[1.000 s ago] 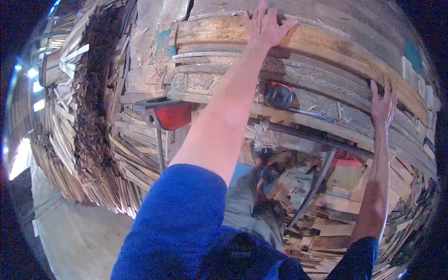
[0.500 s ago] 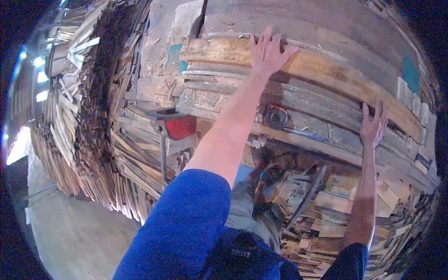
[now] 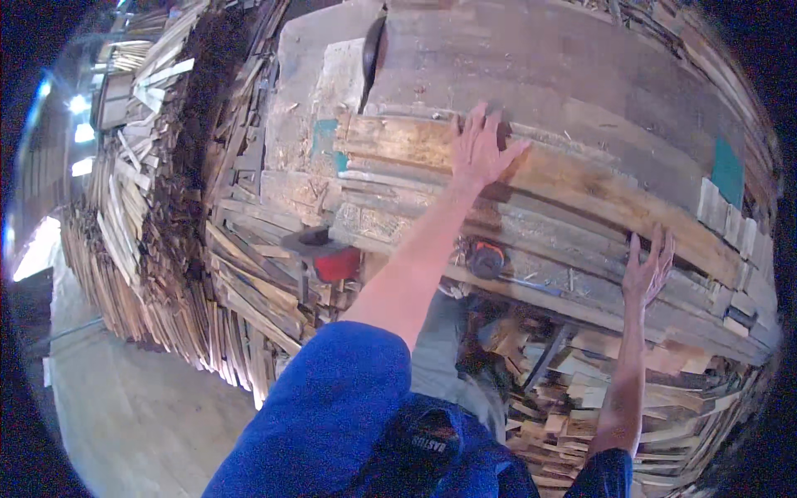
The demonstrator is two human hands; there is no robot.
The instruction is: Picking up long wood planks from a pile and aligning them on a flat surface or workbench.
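Stacks of rough offcut timber [image 3: 149,249] fill pretty much the whole shop around me, heaped along the left wall and jammed under the bench, with a bare pale concrete floor [image 3: 133,415] down at the lower left and daylight coming in at the far left edge. Only got the one head view, so here goes: my left hand [image 3: 481,149] is stretched way out with fingers spread flat, palm pressing on the far end of the long pale wooden plank [image 3: 581,187] that lies on top of a pile of similar grey boards [image 3: 531,249] on the worn wooden saw table [image 3: 531,58]. My right hand [image 3: 649,270] is open too, fingers fanned, resting against the near edge of the stack further along, not wrapped around anything. Seems to me both palms are flat like that to steady the plank and keep it square on the pile rather than to lift it. Label-wise there's nothing readable: a teal painted patch [image 3: 325,137] on the left end of the table, another teal rectangle [image 3: 727,170] off to the right, and a red boxy part [image 3: 336,264] on a metal stand just below the boards.
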